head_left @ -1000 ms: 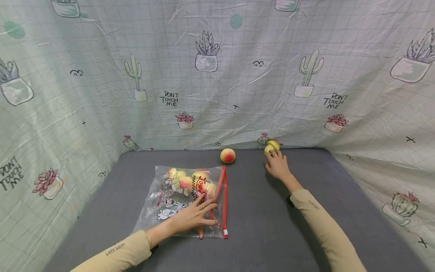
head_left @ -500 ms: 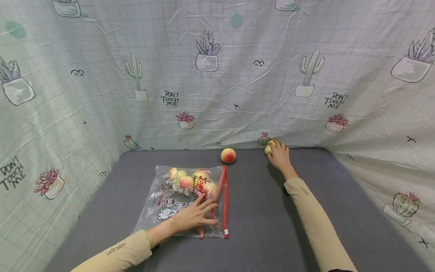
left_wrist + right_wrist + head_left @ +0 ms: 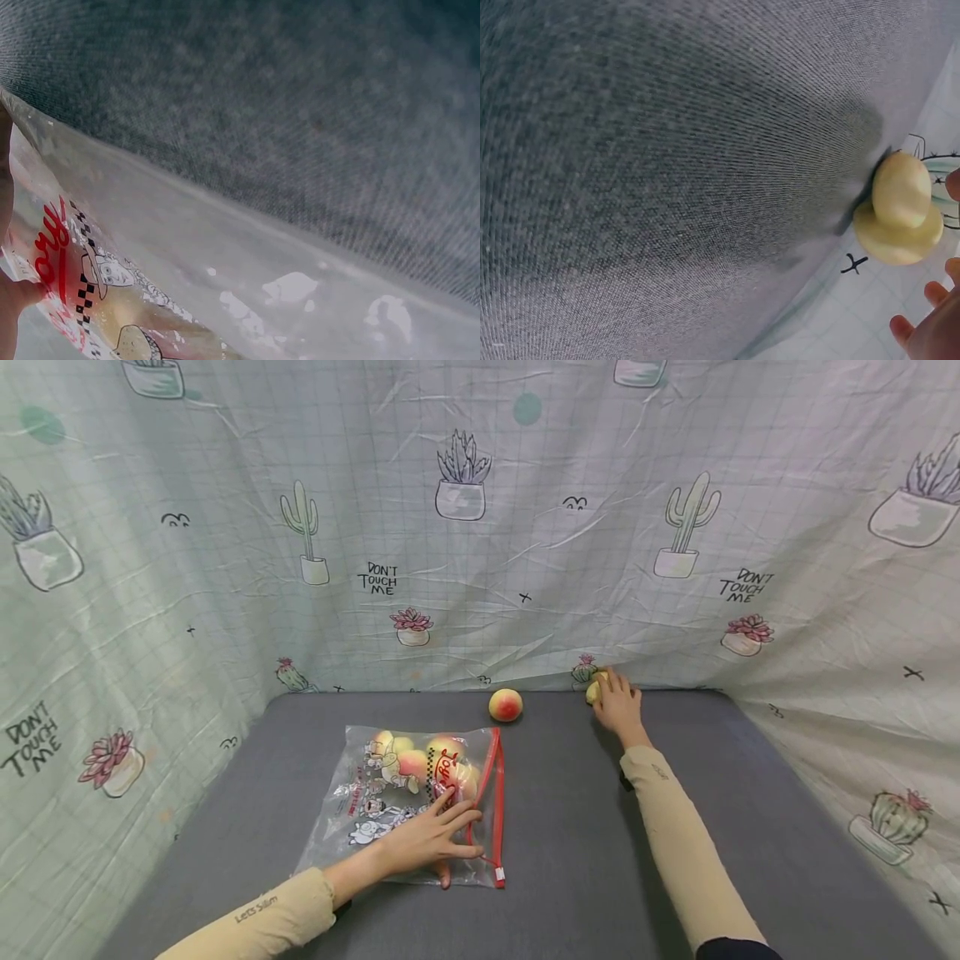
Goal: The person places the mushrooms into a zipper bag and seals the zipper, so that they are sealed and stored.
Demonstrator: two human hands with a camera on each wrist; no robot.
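Observation:
A clear zip bag [image 3: 330, 814] with a red zip edge and printed cartoons lies at centre left, several yellow-red peaches [image 3: 411, 763] inside it. My left hand [image 3: 423, 843] rests on the bag near its zip end, fingers spread. In the left wrist view, a fingertip presses the printed plastic [image 3: 112, 274]. At the back right, my right hand [image 3: 618, 706] reaches over two yellow fruits, partly hiding them in the head view. The right wrist view has one yellow fruit [image 3: 902, 187] in front of the other yellow fruit [image 3: 892, 244], with fingertips [image 3: 901, 328] apart beside them.
A single red-and-yellow peach [image 3: 506, 705] sits at the table's back edge, between bag and right hand. The dark grey table [image 3: 555, 843] ends at a printed cloth [image 3: 525, 560] that hangs behind and along both sides.
My right hand has moved slightly up and over the two yellow fruits, covering more of them. The left hand and the bag stay where they were.

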